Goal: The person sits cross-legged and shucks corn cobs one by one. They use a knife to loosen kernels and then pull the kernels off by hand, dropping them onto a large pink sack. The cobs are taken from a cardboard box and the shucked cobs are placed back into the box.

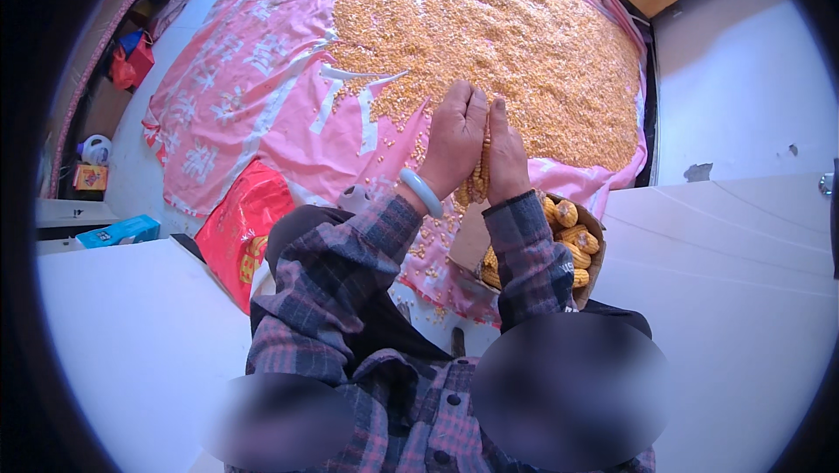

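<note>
- Clamped on yellow corn (pixel 481 171), pressed between left hand (pixel 454 136) and right hand (pixel 509 158), partly hidden by the fingers; cannot tell whether one cob or two.
- Held out in front of the body, above pink cloth (pixel 293 128).
- Dressed in plaid sleeves (pixel 306 307), with a pale bracelet (pixel 421 192) at the left wrist.
- Flanked on the right by an open cardboard box (pixel 599 270) of yellow cobs (pixel 578 255), partly behind the right forearm.
- Faced by a broad layer of loose kernels (pixel 489 36) over the cloth.
- Bordered on the left by a red bag (pixel 246 215).
</note>
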Motion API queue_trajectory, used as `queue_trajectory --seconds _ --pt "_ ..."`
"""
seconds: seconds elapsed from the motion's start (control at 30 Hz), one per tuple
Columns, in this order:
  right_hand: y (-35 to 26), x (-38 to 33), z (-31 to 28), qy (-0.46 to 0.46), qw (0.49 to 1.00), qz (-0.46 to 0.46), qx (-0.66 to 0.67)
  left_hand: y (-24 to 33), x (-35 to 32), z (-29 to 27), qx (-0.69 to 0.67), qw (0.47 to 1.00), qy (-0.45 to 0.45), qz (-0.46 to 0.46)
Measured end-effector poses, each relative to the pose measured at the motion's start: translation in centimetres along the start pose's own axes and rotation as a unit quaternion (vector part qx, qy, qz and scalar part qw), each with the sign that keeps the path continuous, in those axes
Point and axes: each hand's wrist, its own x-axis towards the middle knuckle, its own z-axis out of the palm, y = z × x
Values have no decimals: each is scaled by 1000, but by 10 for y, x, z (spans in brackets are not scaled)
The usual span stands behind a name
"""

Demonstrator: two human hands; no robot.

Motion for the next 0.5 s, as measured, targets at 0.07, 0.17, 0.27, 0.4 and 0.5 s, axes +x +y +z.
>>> queue_trajectory --seconds 0.07,0.17,0.27,0.4,0.5 --pt "13 8 -9 -6 1000 -23 -12 0 0 2 0 1000 -12 -5" --pt "21 14 -17 -35 999 -10 3 -5 0 4 -46 998 -18 -45" --pt "7 1 -7 -59 993 38 96 -10 1 0 -11 999 -14 -32" --pt "12 2 -14 -58 996 8 65 0 4 3 -186 975 -2 -119" --pt "14 -8 -12 -66 995 10 77 -2 12 -7 -156 982 36 -102"
